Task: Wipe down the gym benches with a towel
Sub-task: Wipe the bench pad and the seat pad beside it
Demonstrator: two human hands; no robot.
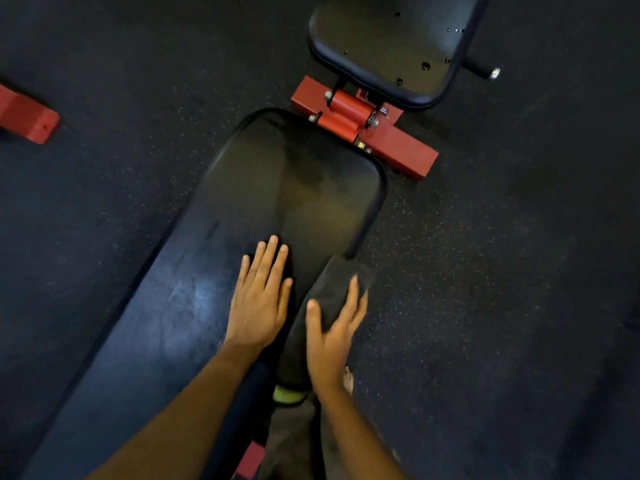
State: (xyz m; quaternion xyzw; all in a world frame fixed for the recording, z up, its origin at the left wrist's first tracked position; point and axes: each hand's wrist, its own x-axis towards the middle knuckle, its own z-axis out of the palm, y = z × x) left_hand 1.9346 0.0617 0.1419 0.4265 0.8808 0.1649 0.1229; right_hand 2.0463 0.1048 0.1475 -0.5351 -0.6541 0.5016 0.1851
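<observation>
A long black bench pad (277, 188) runs from the lower left up to the middle, with damp-looking streaks on its far end. My left hand (259, 299) lies flat on the pad, fingers straight and together. A dark grey towel (337, 273) drapes over the pad's right edge. My right hand (332, 334) presses on the towel with straight fingers and the thumb spread; the hand is slightly blurred.
A second black pad (388, 46) with small holes stands beyond the bench, joined by a red steel frame and hinge (398, 143). Another red frame end (27, 116) lies at the left. Dark speckled rubber flooring (502, 271) surrounds the bench. A yellow-green item (287, 396) shows beneath the towel.
</observation>
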